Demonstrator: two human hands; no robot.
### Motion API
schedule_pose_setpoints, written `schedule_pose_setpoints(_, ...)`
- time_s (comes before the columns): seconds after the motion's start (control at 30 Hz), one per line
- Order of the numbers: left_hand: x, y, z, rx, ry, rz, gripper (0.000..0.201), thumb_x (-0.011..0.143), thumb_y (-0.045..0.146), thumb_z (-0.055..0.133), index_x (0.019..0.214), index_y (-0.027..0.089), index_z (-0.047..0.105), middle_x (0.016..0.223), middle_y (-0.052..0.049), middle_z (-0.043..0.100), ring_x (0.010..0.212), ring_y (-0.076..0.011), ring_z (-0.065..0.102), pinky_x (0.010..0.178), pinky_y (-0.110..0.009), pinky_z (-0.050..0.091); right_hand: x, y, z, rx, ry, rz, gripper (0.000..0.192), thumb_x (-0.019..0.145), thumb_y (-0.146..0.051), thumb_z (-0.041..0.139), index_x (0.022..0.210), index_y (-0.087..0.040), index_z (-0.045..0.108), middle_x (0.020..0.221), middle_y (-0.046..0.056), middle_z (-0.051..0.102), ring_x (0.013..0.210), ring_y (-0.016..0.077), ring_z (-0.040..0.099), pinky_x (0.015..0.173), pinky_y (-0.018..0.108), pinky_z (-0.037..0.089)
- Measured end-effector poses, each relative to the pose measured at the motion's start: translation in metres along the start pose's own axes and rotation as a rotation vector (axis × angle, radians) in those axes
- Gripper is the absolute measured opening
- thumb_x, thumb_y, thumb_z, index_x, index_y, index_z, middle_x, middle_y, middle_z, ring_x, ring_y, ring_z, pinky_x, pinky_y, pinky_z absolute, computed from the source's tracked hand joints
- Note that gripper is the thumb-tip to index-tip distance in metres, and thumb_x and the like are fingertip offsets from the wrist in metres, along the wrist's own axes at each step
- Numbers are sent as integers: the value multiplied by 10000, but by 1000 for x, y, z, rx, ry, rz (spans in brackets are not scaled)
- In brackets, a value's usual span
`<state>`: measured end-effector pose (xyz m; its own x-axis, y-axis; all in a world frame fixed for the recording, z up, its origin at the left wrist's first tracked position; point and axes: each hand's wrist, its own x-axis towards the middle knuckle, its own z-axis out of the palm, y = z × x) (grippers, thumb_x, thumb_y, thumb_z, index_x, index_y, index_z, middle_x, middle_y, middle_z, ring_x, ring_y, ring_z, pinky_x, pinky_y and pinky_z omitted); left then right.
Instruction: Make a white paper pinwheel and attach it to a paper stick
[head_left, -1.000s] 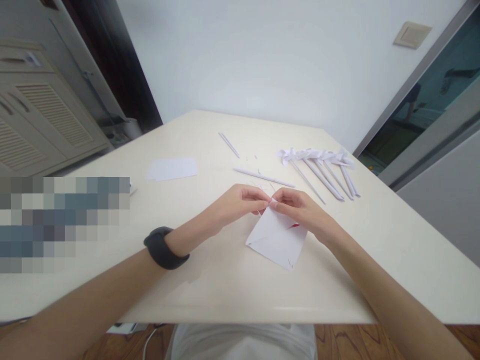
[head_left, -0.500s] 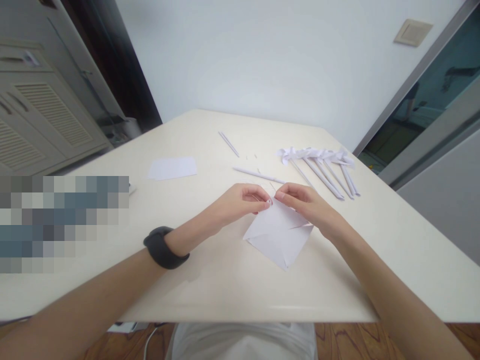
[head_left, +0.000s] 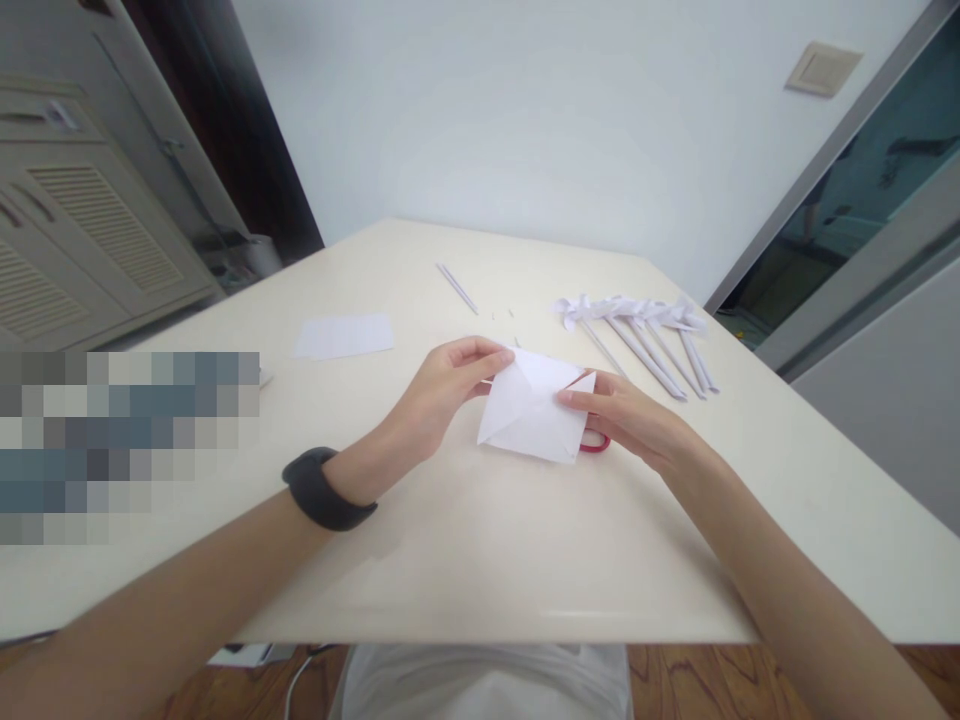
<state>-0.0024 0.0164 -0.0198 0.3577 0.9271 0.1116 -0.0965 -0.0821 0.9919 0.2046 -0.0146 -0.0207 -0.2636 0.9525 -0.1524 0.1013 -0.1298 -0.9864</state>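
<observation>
A square sheet of white paper (head_left: 531,415), creased along its diagonals and slit in from its corners, is held up over the table between both hands. My left hand (head_left: 457,385) pinches its upper left corner between thumb and fingers. At its right edge, beside an open slit, my right hand (head_left: 611,405) grips it, thumb in front and fingers behind. A red scissors handle (head_left: 598,442) pokes out from behind the paper, under my right hand; the rest of the scissors is hidden.
Several white paper pinwheels on rolled sticks (head_left: 645,340) lie at the right. Two thin paper rolls (head_left: 457,288) rest farther back, near tiny scraps. White paper sheets (head_left: 345,336) lie at the left, with a blurred-out patch nearer me. The table (head_left: 450,580) meets a wall behind.
The paper has been turned and lifted, with its edge now toward me rather than a corner. Both hands have moved apart to its two sides. The red scissors handle now shows.
</observation>
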Motion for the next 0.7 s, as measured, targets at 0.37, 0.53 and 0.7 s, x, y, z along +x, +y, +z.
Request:
schedule_pose_setpoints(0.37, 2, -6, -2, -12, -78, -31, 229, 816, 384, 594, 791, 157, 592, 878, -26, 606, 853, -148, 566, 797, -284, 439, 0, 1, 3, 98, -11, -40, 328, 722, -247, 697, 1029, -194, 596, 929, 46, 646, 679, 114, 574, 517, 202, 413)
schedule_pose_setpoints(0.53, 2, -8, -1, 27, -101, -93, 300, 794, 434, 611, 950, 178, 587, 1027, -62, 600, 969, -200, 565, 795, -325, 458, 1, 2, 0, -13, 62, -43, 299, 730, -275, 682, 1011, -205, 606, 878, 29, 629, 660, 121, 556, 473, 196, 362)
schedule_pose_setpoints(0.7, 1, -10, -1, 81, -80, -88, 478, 761, 420, 655, 1172, 222, 512, 1218, -101, 548, 1071, -236, 554, 849, -362, 454, -1, -1, 2, -106, 19, -39, 276, 744, -267, 657, 1010, -196, 634, 799, 11, 616, 581, 85, 501, 465, 190, 340)
